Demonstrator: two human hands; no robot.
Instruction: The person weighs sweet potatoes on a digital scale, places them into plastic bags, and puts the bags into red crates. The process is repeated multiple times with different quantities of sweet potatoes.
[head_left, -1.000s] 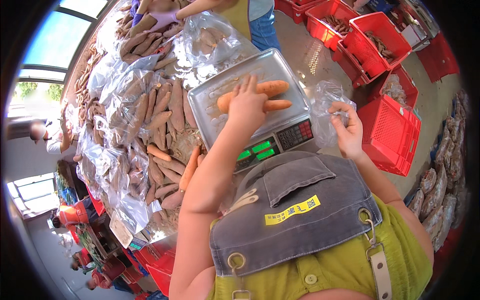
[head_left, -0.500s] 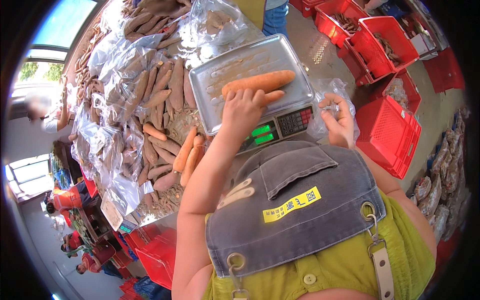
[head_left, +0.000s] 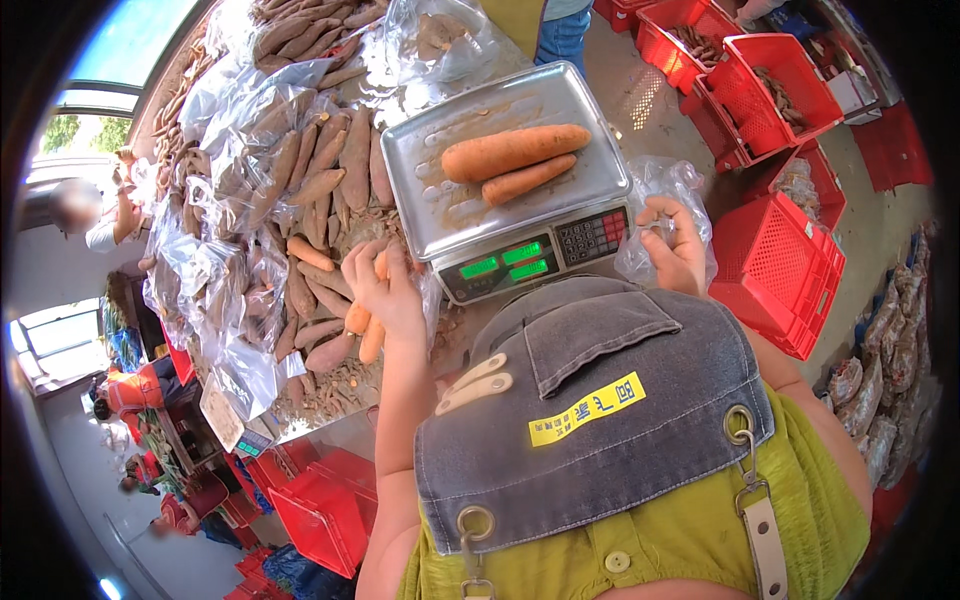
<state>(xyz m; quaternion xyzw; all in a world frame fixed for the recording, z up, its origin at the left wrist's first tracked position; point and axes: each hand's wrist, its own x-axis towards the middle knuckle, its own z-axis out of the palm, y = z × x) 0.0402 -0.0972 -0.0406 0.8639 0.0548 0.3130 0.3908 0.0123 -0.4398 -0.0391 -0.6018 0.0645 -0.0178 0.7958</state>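
Note:
Two orange carrots (head_left: 515,148) lie side by side on the steel tray (head_left: 423,214) of the digital scale (head_left: 530,257). To the scale's left, my left hand (head_left: 385,285) has its fingers curled over the upper end of one of several carrots (head_left: 370,340) lying among sweet potatoes (head_left: 355,170); the fingers hide part of it. My right hand (head_left: 672,245) pinches a crumpled clear plastic bag (head_left: 680,185) at the scale's right edge.
Bagged sweet potatoes (head_left: 215,260) cover the table's left side. Red crates (head_left: 765,270) stand at the right, near long bagged goods (head_left: 870,370). A second scale (head_left: 225,415) sits at the table's lower left. Other people (head_left: 145,390) are around; one in jeans (head_left: 560,30) stands opposite.
My left hand has come off the carrots on the tray and moved left to the carrots on the table. The two carrots remain on the tray. My right hand stays on the bag.

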